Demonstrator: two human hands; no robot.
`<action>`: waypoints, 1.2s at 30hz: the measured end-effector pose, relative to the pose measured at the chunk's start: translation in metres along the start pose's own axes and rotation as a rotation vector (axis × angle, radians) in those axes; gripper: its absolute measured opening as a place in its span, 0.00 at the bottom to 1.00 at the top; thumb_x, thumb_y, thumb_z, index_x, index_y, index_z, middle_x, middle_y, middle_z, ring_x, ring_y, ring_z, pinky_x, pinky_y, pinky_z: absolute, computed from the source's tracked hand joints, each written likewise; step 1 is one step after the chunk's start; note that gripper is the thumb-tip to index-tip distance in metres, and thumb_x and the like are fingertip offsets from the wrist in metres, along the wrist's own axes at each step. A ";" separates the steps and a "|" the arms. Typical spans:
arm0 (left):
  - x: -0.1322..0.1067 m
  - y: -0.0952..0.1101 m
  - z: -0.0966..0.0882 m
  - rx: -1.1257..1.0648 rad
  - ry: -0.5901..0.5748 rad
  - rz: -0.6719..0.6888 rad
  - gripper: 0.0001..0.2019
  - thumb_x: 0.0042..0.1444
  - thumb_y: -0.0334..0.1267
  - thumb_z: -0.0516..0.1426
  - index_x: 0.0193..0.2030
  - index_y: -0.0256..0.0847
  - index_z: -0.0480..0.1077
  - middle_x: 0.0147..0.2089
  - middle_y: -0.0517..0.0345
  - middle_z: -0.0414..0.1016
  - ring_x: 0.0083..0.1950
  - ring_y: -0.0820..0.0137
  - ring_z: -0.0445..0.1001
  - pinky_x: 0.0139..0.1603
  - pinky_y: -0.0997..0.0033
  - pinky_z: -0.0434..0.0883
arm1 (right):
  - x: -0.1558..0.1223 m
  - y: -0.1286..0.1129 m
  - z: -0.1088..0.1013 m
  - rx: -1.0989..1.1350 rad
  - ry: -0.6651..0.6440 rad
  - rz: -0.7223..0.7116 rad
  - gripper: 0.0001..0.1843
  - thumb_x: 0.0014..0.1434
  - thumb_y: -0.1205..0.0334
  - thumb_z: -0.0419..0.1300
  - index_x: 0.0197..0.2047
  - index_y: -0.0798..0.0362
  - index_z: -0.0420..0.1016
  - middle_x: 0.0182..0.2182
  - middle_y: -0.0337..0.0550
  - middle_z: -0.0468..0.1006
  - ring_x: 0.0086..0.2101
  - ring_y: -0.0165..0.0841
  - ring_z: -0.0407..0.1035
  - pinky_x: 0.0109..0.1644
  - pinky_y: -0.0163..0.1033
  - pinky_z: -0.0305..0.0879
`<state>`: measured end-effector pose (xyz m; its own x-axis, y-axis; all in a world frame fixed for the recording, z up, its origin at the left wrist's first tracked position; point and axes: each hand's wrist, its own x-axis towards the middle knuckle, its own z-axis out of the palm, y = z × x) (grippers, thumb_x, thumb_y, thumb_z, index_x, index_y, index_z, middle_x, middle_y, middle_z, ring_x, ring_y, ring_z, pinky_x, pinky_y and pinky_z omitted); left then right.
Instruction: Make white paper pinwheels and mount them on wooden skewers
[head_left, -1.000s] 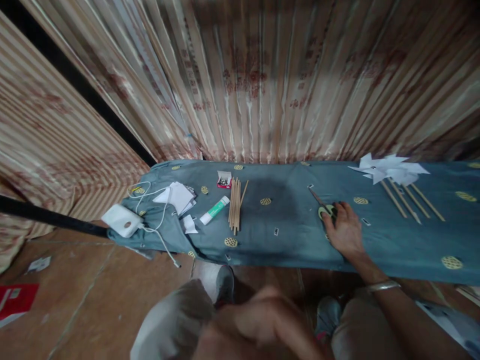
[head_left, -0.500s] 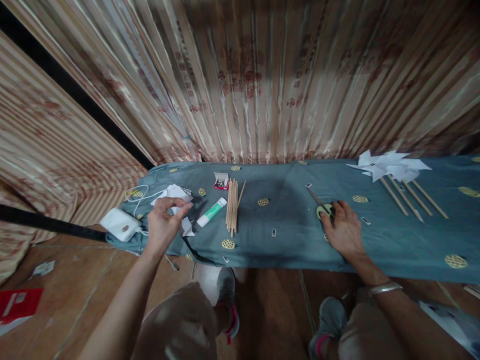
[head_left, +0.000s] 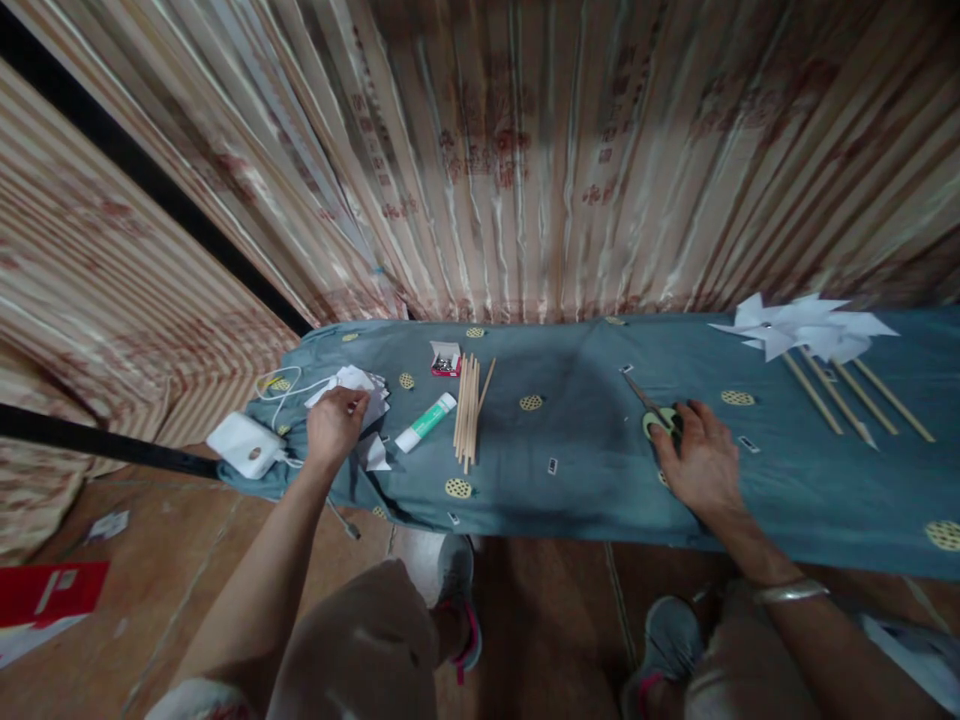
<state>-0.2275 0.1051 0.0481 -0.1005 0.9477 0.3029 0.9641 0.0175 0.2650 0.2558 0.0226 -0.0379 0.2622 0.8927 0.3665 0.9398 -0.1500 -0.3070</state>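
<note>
My left hand point(head_left: 334, 428) is closed, thumb and fingers together, at the near edge of a pile of white paper pieces point(head_left: 357, 378). Whether it grips any paper is hidden. My right hand point(head_left: 702, 455) rests on the cloth, its thumb and fingers on the pale green handles of scissors point(head_left: 660, 420). The blades lie on the table and point away to the left. A loose paper scrap point(head_left: 373, 453) is beside my left wrist, with a green and white glue stick point(head_left: 425, 422) to its right.
Wooden sticks point(head_left: 466, 415) lie bundled mid-table beside a small open red box point(head_left: 445, 362) of metal bits. Paper pinwheels point(head_left: 806, 325) on sticks lie at the right. A white device point(head_left: 244, 445) with a cable sits at the left end of the cloth-covered table point(head_left: 577, 490); a curtain hangs behind.
My left hand has come down onto the paper pile, its fingers curling inward. My right hand stays at the scissors. The view has shifted slightly.
</note>
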 end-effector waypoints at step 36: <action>-0.113 0.196 0.034 -0.766 -0.144 0.532 0.09 0.62 0.35 0.55 0.41 0.39 0.77 0.41 0.52 0.82 0.43 0.67 0.81 0.45 0.70 0.77 | 0.001 -0.005 -0.006 0.124 0.019 0.037 0.31 0.64 0.48 0.46 0.60 0.64 0.63 0.60 0.68 0.63 0.59 0.54 0.59 0.57 0.59 0.58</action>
<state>-0.0192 0.0124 0.0344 0.3873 0.8020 0.4548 0.4452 -0.5946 0.6695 0.2522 0.0212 -0.0304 0.3016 0.8793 0.3686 0.8954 -0.1283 -0.4264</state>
